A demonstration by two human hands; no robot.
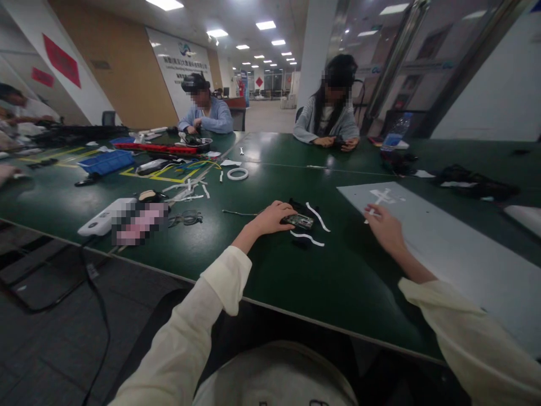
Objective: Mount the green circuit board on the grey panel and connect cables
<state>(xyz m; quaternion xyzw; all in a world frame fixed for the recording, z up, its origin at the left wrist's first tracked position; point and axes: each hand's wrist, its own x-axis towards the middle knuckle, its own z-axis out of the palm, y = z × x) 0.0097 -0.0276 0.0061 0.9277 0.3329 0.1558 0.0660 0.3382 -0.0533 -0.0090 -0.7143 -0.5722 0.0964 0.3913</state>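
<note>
Head camera footage showed a left hand (274,217) lying over the left end of a small electronic device with a bare circuit board (303,221), thumb on the near side and fingers on the far side, closed enough to hold it down on the green table (329,293). To the right, over the far left part of a grey sheet (443,242), the right hand (386,228) had its thumb and fingertips brought together, seemingly around a small white scrap (372,212), just beside some crossed white strips (382,195). Handling the pieces well called, in my judgement, for a light, steady left hold by the device's edges (bare boards dislike pressure on their components) and a pinch at the scrap's very end, so that it would not curl onto the fingers. Two wavy white strips (318,217) lay at the device's far and near sides, best kept flat and apart. A thin cable (237,213) ran leftward from beneath the left hand, which covered any join with the device. Dark pieces (301,243) beside it were too murky to identify. Whether the scrap's lower end touched the sheet could not be told, and the sheet itself was cut off at the right.
</note>
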